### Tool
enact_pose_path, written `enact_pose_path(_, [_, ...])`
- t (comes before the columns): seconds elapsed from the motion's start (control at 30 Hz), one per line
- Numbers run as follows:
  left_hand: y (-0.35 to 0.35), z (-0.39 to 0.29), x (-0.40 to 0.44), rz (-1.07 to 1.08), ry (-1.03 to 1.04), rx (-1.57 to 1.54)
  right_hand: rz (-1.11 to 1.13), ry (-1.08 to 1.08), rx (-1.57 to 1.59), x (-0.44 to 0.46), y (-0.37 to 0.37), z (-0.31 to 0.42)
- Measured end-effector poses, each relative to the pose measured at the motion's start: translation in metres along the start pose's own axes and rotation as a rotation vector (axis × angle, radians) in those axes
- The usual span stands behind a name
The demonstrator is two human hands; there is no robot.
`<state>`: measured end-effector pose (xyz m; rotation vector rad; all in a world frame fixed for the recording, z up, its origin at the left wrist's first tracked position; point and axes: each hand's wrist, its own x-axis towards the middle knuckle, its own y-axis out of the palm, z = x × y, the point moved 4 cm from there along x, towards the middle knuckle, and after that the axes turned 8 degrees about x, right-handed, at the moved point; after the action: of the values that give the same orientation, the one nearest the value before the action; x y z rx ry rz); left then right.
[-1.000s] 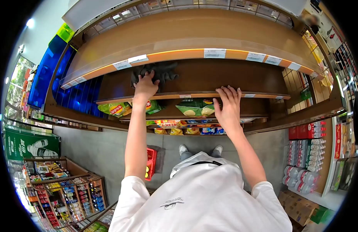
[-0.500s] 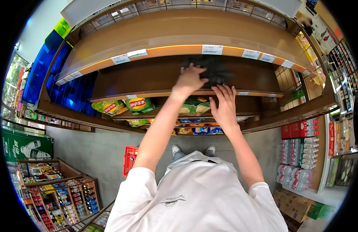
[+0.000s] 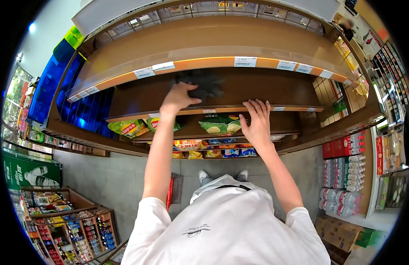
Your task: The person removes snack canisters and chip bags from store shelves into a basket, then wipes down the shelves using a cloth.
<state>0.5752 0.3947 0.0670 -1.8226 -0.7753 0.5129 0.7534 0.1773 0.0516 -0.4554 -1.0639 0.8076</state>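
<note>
A dark grey cloth [image 3: 206, 85], blurred by motion, lies on the brown second shelf [image 3: 266, 86], below the top shelf. My left hand [image 3: 180, 96] presses on the cloth's left part, its thumb and fingers spread apart; whether the fingers pinch any fabric is hard to see. At the right, my right hand [image 3: 257, 118] rests on the front edge of that shelf, fingers extended over the orange strip. Below the edge, a green chip bag [image 3: 220, 123] lies between my hands, and another green bag [image 3: 127, 128] sits farther left.
The top shelf [image 3: 204, 33] overhangs the second one, with price tags along its edge. Wire side panels close both ends. A red basket [image 3: 170, 194] stands on the floor by my left arm. Bottled drinks [image 3: 341, 201] are stacked at the right. A person [image 3: 347, 28] is at the far upper right.
My left hand and the cloth moved right along the shelf, then back left, ending right of where they began. My right hand stayed at the shelf edge.
</note>
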Motion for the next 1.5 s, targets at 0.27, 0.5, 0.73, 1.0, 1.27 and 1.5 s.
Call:
enact_pose_path(0.27, [0.053,-0.116,0.029,-0.036,0.203,-0.038,0.031,-0.016,-0.057,-0.002,0.000,0.001])
enact_pose_path(0.5, [0.055,-0.113,0.035,0.117,0.156,-0.201,0.090,-0.026,0.068,-0.001,-0.041,-0.016])
enact_pose_path(0.73, [0.052,-0.111,0.031,0.072,0.141,-0.154,0.041,-0.012,-0.060,-0.006,-0.124,-0.123])
enact_pose_path(1.0, [0.067,-0.150,0.052,0.220,0.075,-0.134,-0.189,-0.059,0.183,-0.020,-0.110,-0.139])
enact_pose_path(1.27, [0.122,-0.270,0.086,0.163,0.099,-0.070,-0.204,-0.099,0.277,-0.022,-0.106,-0.145])
enact_pose_path(1.5, [0.119,-0.259,0.082,0.111,0.119,-0.162,-0.195,-0.094,0.297,-0.021,-0.109,-0.149])
